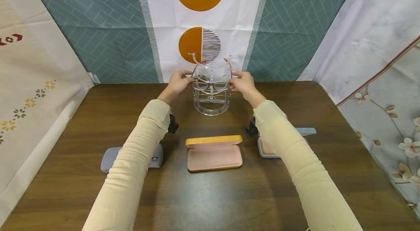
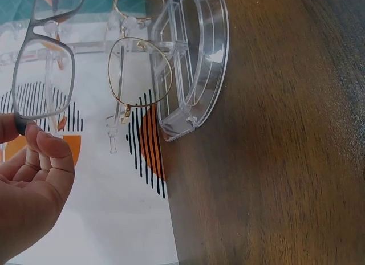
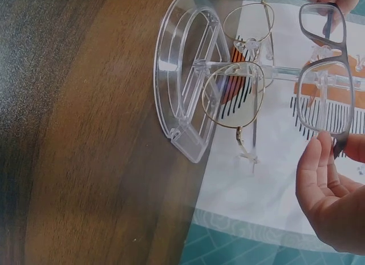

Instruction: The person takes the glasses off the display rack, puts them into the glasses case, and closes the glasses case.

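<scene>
Now the left hand and right hand each pinch one end of the dark-framed eyeglasses at the clear display stand, above gold wire-rimmed eyeglasses. Partly behind the left sleeve, a closed grey eyeglass case bears a small glasses emblem.

Teal backdrop w/ wht centre panel, floral cloth on R.
</scene>
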The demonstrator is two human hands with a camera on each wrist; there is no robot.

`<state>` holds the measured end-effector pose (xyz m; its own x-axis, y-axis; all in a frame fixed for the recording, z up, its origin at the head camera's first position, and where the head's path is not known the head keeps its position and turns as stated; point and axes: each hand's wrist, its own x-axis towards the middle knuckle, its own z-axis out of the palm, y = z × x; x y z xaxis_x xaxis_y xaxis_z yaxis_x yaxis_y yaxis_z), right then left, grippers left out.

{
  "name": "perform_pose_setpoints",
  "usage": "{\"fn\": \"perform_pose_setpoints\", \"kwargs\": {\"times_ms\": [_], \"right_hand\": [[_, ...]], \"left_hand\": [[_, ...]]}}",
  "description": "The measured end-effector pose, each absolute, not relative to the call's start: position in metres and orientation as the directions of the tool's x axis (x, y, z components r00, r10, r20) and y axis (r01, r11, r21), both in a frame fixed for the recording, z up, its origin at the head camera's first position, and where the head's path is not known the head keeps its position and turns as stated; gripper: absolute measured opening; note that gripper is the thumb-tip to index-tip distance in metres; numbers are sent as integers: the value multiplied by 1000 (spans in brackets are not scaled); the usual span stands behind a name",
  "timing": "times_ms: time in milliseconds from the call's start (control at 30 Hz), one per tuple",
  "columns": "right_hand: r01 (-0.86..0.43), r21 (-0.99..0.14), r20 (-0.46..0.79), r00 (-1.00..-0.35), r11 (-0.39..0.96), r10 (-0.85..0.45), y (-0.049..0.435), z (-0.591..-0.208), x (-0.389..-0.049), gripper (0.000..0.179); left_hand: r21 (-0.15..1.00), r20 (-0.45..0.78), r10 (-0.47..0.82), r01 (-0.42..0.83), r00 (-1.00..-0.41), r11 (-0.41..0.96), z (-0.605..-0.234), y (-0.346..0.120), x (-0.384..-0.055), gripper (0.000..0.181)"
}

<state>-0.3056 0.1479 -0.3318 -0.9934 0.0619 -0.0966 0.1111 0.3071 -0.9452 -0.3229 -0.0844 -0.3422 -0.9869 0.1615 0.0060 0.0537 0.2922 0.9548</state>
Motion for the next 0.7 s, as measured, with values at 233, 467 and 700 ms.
{"fn": "perform_pose_setpoints", "kwargs": {"times_ms": [233,467,700], "right_hand": [[97,-950,-83,-995,297,60,148,-329,-304,44],[88,-956,-75,-996,281,57,149,-328,-300,43],[72,-964,-58,-996,255,65,148,-327,-297,41]], "left_hand": [[952,26,152,71,-988,298,-342,-85,-321,38],[924,64,162,120,-985,364,-341,-88,-315,39],[907,102,116,140,-988,396,-339,-88,-309,42]]}}
